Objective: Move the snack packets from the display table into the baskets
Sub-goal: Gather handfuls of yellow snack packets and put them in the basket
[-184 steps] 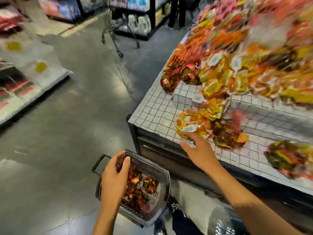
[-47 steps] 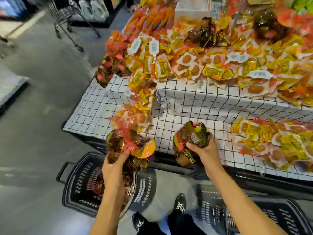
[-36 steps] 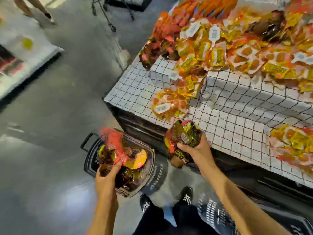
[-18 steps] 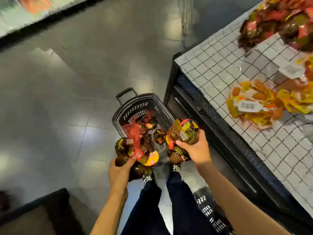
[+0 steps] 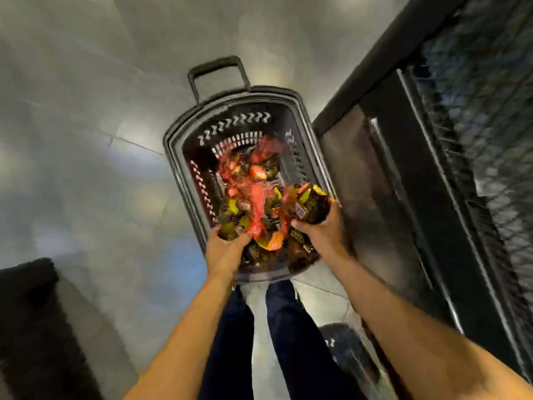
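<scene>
- Basket [image 5: 170, 157] stands on the floor [image 5: 86, 140], heaped partway with red and yellow snack packets [image 5: 256, 180].
- Your left hand [image 5: 226, 252] grips a dark packet bundle [image 5: 230, 217] just inside the near left rim.
- Your right hand [image 5: 323, 229] clutches another bundle [image 5: 310, 204] over the right rim.
- The black frame of the display table [image 5: 403, 140] runs just beside the basket's right side; bare floor lies open on its left.

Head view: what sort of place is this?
Likely a shop floor, though the picture is blurred. A black shopping basket with a pull handle stands on polished grey floor tiles. It holds snack packets and sits beside a dark display stand with mesh panels.
</scene>
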